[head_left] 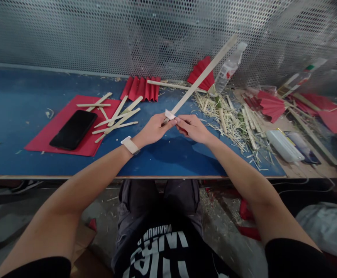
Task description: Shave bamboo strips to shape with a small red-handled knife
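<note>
My left hand (156, 129), with a pale band on the wrist, is closed around the lower end of a long flat bamboo strip (203, 75). The strip slants up and away to the right over the table. At the same end my right hand (195, 128) is closed, its thumb and fingertips pinching close to the left thumb. A small whitish flat piece (170, 114) sits at the strip just above the fingers; whether it is a blade or paper I cannot tell. The palms hide the strip's very end.
A black phone (73, 129) lies on red paper (45, 141) at left, near several short bamboo sticks (117, 121). Pleated red paper (141, 88) stands behind. At right are bamboo shavings (229, 123), a plastic bottle (229, 69) and red fans (269, 106). A perforated metal panel (99, 38) bounds the blue table.
</note>
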A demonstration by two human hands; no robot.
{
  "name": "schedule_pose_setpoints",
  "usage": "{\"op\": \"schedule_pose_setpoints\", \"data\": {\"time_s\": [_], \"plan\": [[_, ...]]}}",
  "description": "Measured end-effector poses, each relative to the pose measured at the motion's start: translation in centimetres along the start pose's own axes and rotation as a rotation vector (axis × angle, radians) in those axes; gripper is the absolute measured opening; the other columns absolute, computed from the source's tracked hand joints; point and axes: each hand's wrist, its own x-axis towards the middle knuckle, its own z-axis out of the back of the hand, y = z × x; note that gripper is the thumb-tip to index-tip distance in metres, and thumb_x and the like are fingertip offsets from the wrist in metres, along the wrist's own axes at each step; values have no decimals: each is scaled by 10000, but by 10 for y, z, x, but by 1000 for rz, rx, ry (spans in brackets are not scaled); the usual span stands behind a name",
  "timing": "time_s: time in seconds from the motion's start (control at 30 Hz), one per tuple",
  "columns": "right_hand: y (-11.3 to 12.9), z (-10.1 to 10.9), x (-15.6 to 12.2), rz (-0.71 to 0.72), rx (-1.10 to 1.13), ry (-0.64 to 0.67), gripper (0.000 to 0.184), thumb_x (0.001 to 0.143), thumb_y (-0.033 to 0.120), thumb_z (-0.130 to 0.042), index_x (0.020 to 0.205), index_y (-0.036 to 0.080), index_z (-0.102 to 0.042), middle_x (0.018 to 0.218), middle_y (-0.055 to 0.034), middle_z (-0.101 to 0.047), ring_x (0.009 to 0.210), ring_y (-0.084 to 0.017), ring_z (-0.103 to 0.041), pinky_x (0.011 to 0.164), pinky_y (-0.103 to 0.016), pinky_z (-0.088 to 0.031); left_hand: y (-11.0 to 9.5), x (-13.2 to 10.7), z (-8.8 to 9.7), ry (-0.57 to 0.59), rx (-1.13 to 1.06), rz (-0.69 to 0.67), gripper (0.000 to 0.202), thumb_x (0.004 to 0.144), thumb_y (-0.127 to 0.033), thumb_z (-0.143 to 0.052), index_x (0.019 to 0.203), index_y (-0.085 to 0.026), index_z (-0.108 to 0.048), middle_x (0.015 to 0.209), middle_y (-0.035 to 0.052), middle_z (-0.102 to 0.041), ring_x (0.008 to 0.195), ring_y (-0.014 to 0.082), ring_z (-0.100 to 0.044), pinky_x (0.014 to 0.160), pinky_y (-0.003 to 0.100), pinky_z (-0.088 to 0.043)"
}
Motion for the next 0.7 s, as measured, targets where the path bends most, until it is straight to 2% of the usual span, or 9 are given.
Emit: {"op": "schedule_pose_setpoints", "data": {"time_s": [0.13,0.23,0.5,0.7], "plan": [[-3,-12,2,-12,41,-79,674,1008,882,-631,781,252,-549,580,79,-408,482,-91,-332,420,-260,-258,-7,1,-1,-49,-81,-1,551,1095,-713,-578,829,-231,-597,661,-3,-549,641,160,-535,594,315,-412],[-4,-16,1,-27,84,-108,658,1001,876,-648,802,255,-556,589,76,-420,482,-96,-335,409,-262,-257,-12,0,-3,-67,-156,23,570,1077,-760,-580,848,-239,-585,606,-21,-504,646,172,-550,572,307,-407],[-2,-21,-1,-3,79,-161,673,992,891,-645,796,252,-568,589,68,-447,477,-98,-353,421,-269,-290,-13,-4,-10,-53,-349,142,528,1026,-756,-683,926,-244,-606,585,-87,-384,498,111,-366,486,295,-296],[-4,-25,-1,30,-49,-240,703,1024,915,-552,779,257,-540,612,46,-471,518,-119,-403,475,-284,-326,-14,-4,-15,-65,-439,209,479,1043,-703,-704,941,-252,-579,597,-96,-376,480,97,-361,465,273,-290]]}}
